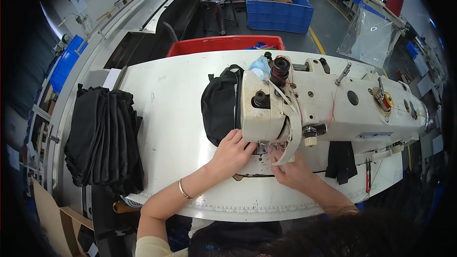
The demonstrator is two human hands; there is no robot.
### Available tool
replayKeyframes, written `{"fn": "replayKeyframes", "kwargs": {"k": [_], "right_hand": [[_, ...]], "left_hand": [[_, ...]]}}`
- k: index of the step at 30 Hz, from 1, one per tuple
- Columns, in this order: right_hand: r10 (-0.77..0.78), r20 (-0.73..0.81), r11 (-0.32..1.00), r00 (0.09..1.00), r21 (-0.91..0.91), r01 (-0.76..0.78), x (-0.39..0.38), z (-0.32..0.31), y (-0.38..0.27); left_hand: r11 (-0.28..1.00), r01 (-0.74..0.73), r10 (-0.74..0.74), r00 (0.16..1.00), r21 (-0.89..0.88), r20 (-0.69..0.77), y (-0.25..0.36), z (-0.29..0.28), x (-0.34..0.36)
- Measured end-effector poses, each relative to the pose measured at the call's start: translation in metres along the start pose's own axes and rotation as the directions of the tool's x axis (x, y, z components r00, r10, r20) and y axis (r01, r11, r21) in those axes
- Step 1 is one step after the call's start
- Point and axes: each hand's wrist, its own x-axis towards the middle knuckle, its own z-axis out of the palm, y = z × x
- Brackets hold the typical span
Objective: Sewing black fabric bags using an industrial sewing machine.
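Note:
A white industrial sewing machine [309,109] stands on the white table, with its head over the middle. Black fabric [219,104], looking like a rounded bag piece with a strap, lies left of the machine head and runs partly behind it. My left hand [232,156] is closed at the near edge of this fabric, fingertips beside the needle area. Just right of the presser foot, my right hand [293,169] has its fingers drawn together. A curved white lever hides part of them, and what they hold cannot be made out. Red thread [296,97] runs over the machine.
A thick stack of black fabric pieces [102,138] sits at the table's left. Under the machine arm lies a black strip [341,162], with red-handled tweezers [368,176] nearby. Beyond the table are a red bin [209,45] and a blue crate [278,16]. A cardboard box [50,214] stands lower left.

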Motion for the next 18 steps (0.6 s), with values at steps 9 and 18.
{"fn": "replayKeyframes", "kwargs": {"k": [9,18], "right_hand": [[0.125,0.865,-0.539,0.487,0.471,-0.698,0.005,-0.020,-0.071],[0.554,0.600,0.020,0.577,0.683,-0.730,-0.086,-0.117,-0.122]], "left_hand": [[0.810,-0.120,0.272,0.944,-0.574,0.187,0.085,-0.091,-0.032],[0.785,-0.366,0.372,0.924,-0.500,-0.091,0.153,-0.080,-0.048]]}}
